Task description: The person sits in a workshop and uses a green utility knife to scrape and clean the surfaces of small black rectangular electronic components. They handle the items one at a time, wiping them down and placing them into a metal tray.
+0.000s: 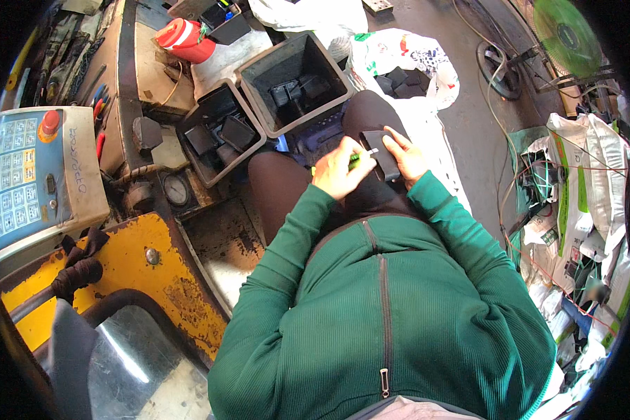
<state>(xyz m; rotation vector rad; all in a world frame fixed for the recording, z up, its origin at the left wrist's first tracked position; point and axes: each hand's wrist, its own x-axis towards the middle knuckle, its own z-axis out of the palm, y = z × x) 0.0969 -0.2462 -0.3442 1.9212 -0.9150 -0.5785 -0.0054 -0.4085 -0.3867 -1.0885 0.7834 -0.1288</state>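
Observation:
Above my lap, my right hand [407, 155] grips a black box-shaped plastic part [385, 159], with the thumb along its upper edge. My left hand [341, 169] is closed around a green-handled knife [355, 159]. Its short, pale blade tip reaches the left edge of the part. My palms hide most of the handle and some of the part's sides. Just beyond my knees stand a smaller dark bin [256, 145] with several black parts [236, 133] inside and a larger grey bin [248, 75] holding a few more. Past my right knee, a white plastic bag [446, 77] lies open around similar black pieces [403, 82].
A control panel [70, 168] with a red button stands at the left, above a rusty yellow machine cover [168, 280]. A red jug [186, 40] sits beyond the bins. To the right are a green fan [565, 35], a floor cable [495, 129] and stacked white sacks [595, 182].

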